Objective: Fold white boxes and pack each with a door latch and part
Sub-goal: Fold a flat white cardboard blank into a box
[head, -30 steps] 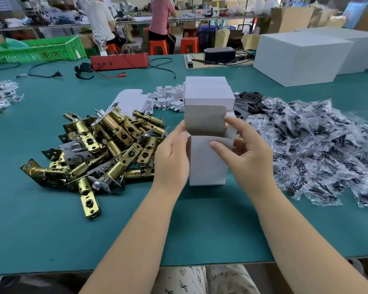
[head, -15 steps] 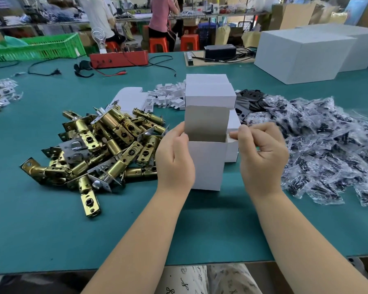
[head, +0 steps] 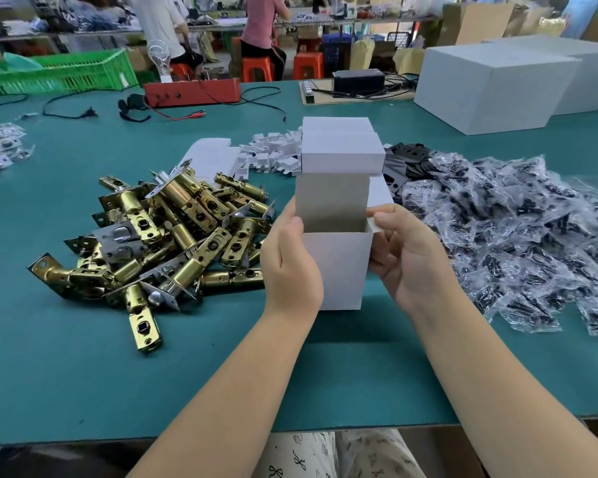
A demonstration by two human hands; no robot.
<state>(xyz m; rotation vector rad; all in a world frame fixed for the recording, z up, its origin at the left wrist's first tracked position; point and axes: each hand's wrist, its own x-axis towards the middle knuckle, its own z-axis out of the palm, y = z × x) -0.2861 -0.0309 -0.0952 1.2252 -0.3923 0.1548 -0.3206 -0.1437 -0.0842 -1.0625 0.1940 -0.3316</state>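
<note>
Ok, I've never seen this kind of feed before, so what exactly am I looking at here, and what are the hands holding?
There is no machine: this is one camera worn on a person's head, looking forward and down at their own bare hands. The left hand and right hand both grip an upright white box with its top open and lid flap raised. On the green table, a pile of brass door latches lies to the left, and a heap of small parts in clear bags to the right. Flat white box blanks lie behind. Nothing shows inside the box from this angle.

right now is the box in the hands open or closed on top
Open: the white box stands upright, its lid flap raised, showing the grey inside.
</note>
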